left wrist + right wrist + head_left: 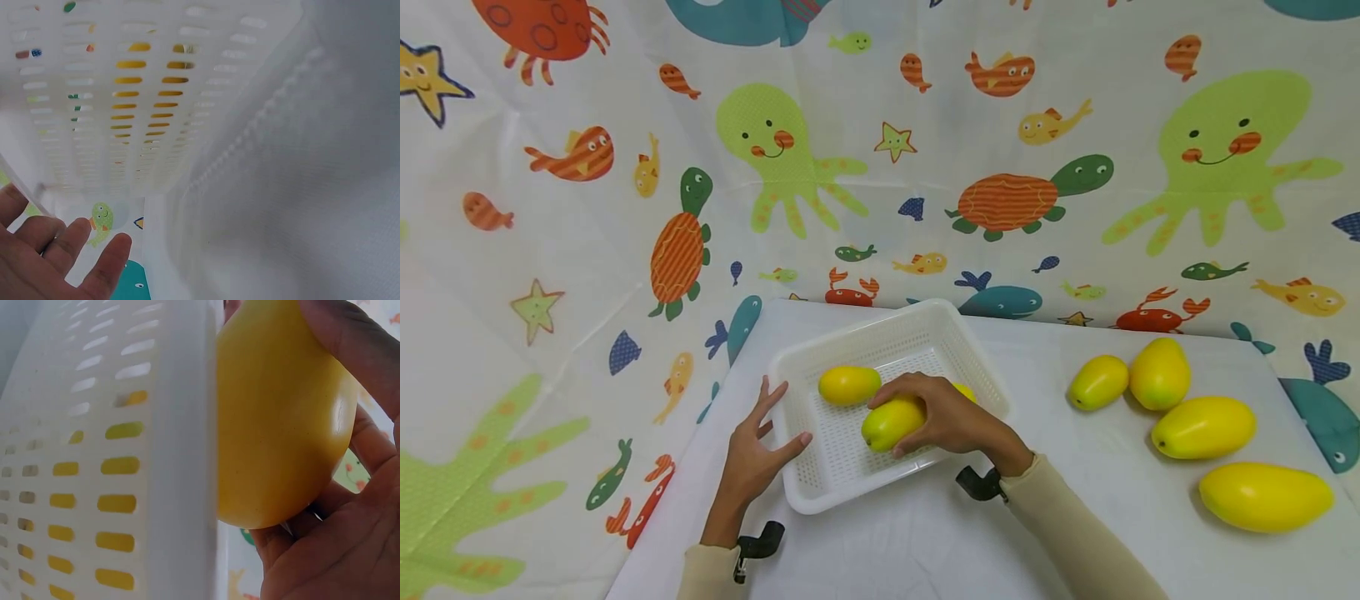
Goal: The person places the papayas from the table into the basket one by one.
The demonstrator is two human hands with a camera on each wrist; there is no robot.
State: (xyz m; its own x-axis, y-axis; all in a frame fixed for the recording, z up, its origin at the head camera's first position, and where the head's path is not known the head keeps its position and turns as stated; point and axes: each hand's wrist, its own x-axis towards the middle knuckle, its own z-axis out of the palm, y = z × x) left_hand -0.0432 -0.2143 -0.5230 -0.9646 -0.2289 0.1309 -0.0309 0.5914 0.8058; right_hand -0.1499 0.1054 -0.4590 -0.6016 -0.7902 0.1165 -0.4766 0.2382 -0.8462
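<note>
My right hand (pixel 943 412) grips a yellow mango (pixel 891 423) with a greenish tip, over the inside of a white perforated plastic basket (pixel 831 500). In the right wrist view, the fingers and thumb curve round the mango (pixel 281 419) beside the basket's rim (pixel 187 456). Another mango (pixel 849 386) lies in the basket's left part. A yellow piece of fruit (pixel 964 392) shows behind the right hand, mostly hidden. At the basket's left side, my left hand (pixel 756 454) has its fingers spread, with the thumb over the rim. Its fingers look loose in the left wrist view.
Several yellow mangoes stand on the white-covered table (pixel 1045 533) to the right: a small one (pixel 1098 382), a rounder one (pixel 1160 374) and longer ones (pixel 1205 427) nearer the front. A curtain (pixel 865 192) printed with sea animals hangs behind and at the left.
</note>
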